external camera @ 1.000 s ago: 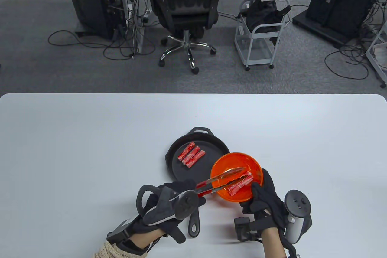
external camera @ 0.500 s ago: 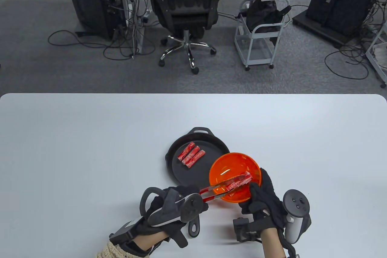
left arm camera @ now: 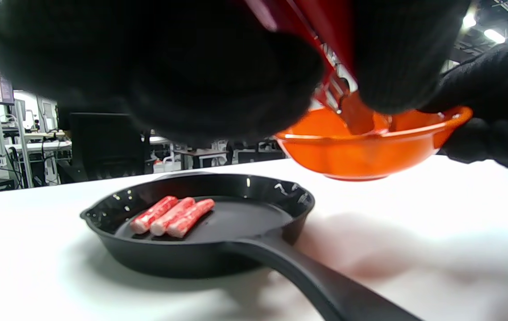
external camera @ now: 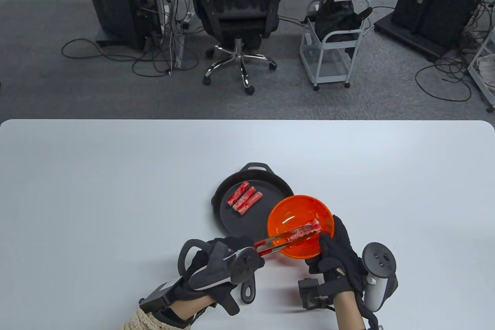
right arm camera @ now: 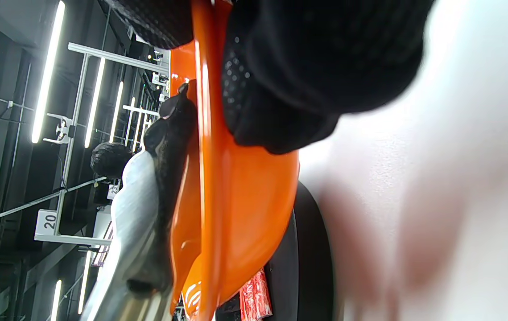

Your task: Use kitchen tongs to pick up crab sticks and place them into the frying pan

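Tongs [external camera: 288,238] now closed, left-hand fingers [external camera: 247,247] curled

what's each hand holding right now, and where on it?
Left hand: kitchen tongs, held at the red handle end; the tips clamp a crab stick. Right hand: orange bowl, held by its near rim, above the table.

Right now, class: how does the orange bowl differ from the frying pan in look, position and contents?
The orange bowl is bright and translucent; the frying pan is black and opaque. The bowl is held off the table by the right hand, while the pan rests on the table. The pan holds three crab sticks lying side by side; in the bowl the tongs, held by the left hand, pinch a crab stick. Both are round and shallow.
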### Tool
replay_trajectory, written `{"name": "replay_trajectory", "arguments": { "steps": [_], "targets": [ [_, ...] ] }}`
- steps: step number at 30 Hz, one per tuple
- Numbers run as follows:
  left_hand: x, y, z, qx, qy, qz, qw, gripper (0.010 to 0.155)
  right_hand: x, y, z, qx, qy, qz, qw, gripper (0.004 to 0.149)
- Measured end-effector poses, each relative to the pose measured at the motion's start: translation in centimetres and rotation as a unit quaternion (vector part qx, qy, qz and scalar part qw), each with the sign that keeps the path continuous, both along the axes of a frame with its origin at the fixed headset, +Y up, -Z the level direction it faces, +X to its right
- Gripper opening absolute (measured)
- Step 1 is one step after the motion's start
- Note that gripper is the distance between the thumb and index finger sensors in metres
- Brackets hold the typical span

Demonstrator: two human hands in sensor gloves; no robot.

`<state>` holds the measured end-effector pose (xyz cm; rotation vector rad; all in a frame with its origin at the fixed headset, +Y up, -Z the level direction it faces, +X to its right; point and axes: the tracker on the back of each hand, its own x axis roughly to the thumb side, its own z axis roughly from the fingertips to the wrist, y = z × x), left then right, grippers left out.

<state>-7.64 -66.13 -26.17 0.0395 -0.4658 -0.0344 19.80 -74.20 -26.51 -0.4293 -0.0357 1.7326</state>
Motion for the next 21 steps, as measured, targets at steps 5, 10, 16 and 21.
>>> {"name": "replay_trajectory", "arguments": {
  "steps": [5, 10, 16, 21],
  "targets": [
    [-0.4, 0.2, -0.4, -0.006, 0.003, 0.011, 1.0, 0.072, 0.0, 0.0, 0.0, 0.001, 0.0, -0.003, 1.0, 0.063],
    [-1.1, 1.0, -0.6, -0.002, 0.011, 0.028, 1.0, 0.072, 0.1, 0.0, 0.0, 0.001, -0.001, -0.004, 1.0, 0.063],
    [-2.2, 2.0, -0.9, 0.007, 0.025, 0.05, 0.998, 0.072, 0.1, 0.0, 0.0, 0.001, -0.003, -0.007, 1.0, 0.063],
    [-3.7, 2.9, -1.5, 0.015, 0.046, 0.07, 0.996, 0.072, 0.1, 0.0, 0.0, 0.0, -0.002, -0.007, 1.0, 0.063]
  ]
}}
